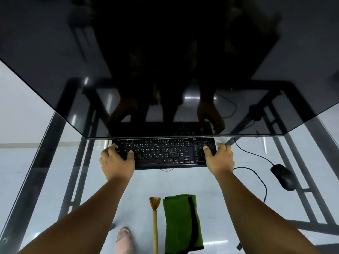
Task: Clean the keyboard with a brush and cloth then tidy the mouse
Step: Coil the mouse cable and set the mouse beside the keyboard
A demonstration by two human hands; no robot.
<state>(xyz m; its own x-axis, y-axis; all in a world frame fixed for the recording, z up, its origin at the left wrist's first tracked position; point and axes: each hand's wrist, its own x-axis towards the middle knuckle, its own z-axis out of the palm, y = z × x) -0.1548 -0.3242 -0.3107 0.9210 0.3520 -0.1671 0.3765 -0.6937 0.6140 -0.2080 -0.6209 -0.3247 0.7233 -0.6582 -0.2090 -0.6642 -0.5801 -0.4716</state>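
Note:
A black keyboard (165, 153) lies on a glass table, its far rows tucked under the bottom edge of a dark monitor. My left hand (117, 160) grips the keyboard's left end, thumb on the keys. My right hand (219, 158) grips its right end the same way. Near the front edge lie a wooden-handled brush (155, 222), bristles pointing away from me, and a folded green cloth (181, 224) with a black stripe just right of it. A black wired mouse (283, 176) rests to the right of the keyboard, its cable looping toward me.
The large dark monitor (165, 70) fills the upper view and reflects my hands. The glass tabletop (55, 180) shows the metal frame and the light floor below. A foot (124, 239) shows through the glass near the brush. A small dark plug (239, 246) lies at the front right.

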